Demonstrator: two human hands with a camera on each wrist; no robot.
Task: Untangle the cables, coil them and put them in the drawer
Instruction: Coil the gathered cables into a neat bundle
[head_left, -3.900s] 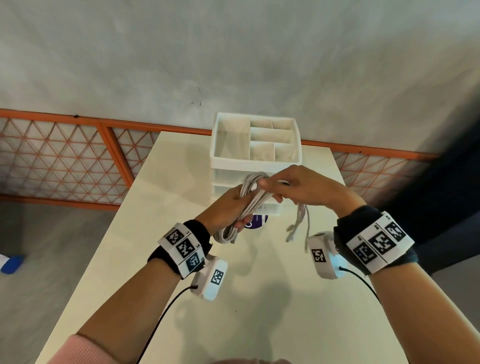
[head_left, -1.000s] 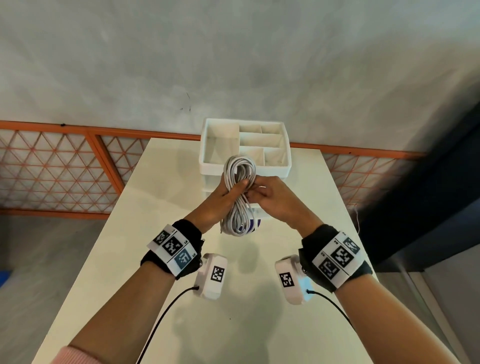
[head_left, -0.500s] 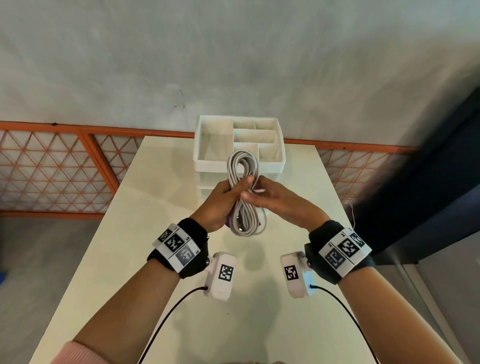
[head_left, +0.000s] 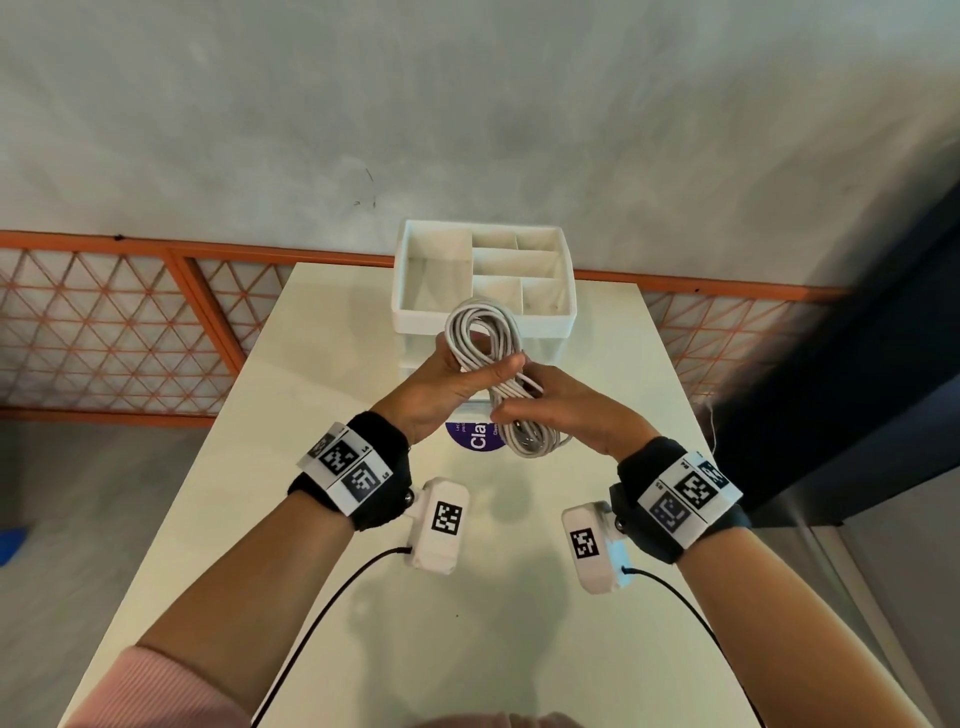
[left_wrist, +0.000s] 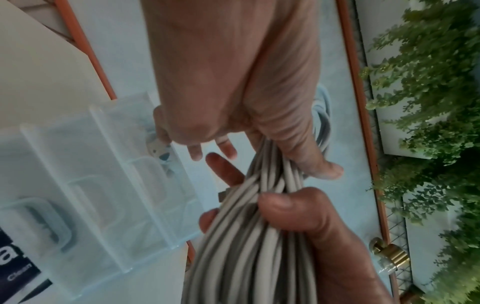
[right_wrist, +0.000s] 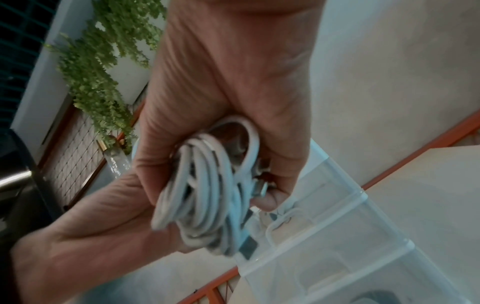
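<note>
A coil of pale grey cable (head_left: 483, 307) is held above the table, in front of the white drawer unit (head_left: 415, 317). My left hand (head_left: 457, 384) grips the coil's middle, with the thumb laid across the strands. My right hand (head_left: 563, 410) holds the lower loop just below it, fingers curled round the strands. In the left wrist view the cable bundle (left_wrist: 249, 246) runs between both thumbs. The right wrist view has the wound coil (right_wrist: 205, 195) in my right hand (right_wrist: 228, 92), with a metal plug end beside the fingers. The drawers' fronts are hidden behind the hands.
The unit's open top tray has several empty compartments. A purple round label (head_left: 474, 437) lies on the cream table (head_left: 493, 649) under the hands. An orange lattice railing (head_left: 114, 332) and a grey wall stand behind the table. A dark panel stands at the right.
The loose tail that hung below my right hand 3.9 s ago is wound in. Since half a second ago the coil's lower loop has swung toward the right.
</note>
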